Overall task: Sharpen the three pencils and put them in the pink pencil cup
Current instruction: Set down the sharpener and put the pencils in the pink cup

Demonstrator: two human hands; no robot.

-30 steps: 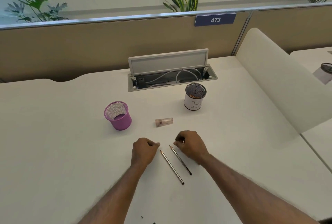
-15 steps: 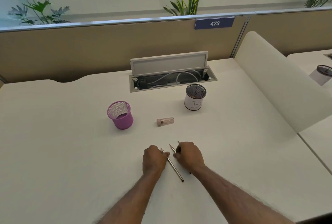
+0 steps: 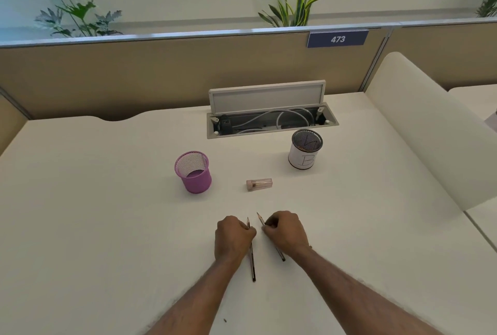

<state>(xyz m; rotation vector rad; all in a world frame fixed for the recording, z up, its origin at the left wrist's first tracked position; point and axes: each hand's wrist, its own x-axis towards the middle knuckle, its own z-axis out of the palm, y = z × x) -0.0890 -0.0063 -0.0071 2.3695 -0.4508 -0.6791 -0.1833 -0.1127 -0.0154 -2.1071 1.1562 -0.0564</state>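
My left hand (image 3: 233, 236) is closed around a dark pencil (image 3: 252, 264) whose tip pokes out above the knuckles and whose tail reaches toward me. My right hand (image 3: 286, 231) grips a second dark pencil (image 3: 280, 254), tip pointing up and left. Whether it holds a third pencil I cannot tell. The pink mesh pencil cup (image 3: 194, 172) stands upright beyond my left hand, apparently empty. A small translucent pink sharpener (image 3: 259, 184) lies on its side between the cup and my hands.
A white-labelled dark mesh cup (image 3: 305, 149) stands at the back right of the white desk (image 3: 94, 213). Behind it an open cable tray (image 3: 271, 122) with its lid raised. A beige partition runs along the far edge; a curved white divider (image 3: 419, 130) bounds the right.
Both hands have closed on the pencils and lifted them off the desk; the left pencil has turned nearly straight toward me. The camera has tilted up slightly.
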